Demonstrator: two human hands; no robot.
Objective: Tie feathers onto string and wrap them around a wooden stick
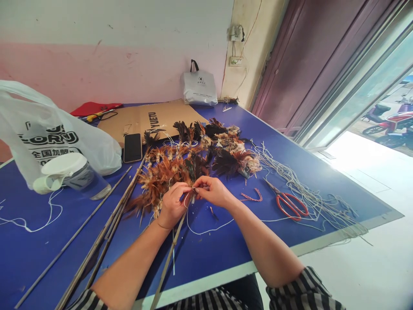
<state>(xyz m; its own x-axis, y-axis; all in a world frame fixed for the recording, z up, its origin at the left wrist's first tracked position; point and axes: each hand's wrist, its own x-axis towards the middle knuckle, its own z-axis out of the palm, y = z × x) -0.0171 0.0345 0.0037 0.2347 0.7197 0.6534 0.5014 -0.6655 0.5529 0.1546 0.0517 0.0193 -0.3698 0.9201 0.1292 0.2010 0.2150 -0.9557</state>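
My left hand (174, 206) and my right hand (213, 190) meet over the near middle of the blue table. Their fingertips are closed in a pinch on a thin white string (201, 234), which loops down below them and runs off to the right. A thin wooden stick (167, 263) reaches from the table's front edge up to my left hand; its upper end is hidden. Just beyond my fingers stand dark feathers (194, 167), and a heap of brown feathers (167, 170) lies to the left. Whether my fingers also grip a feather I cannot make out.
Red-handled scissors (292, 206) lie at right beside tangled string (284, 168). More dark feathers (227, 161) spread behind. Several long sticks (108, 228), a phone (132, 147), a plastic jar (85, 176) and a white bag (69, 125) occupy the left. Cardboard (129, 122) lies at back.
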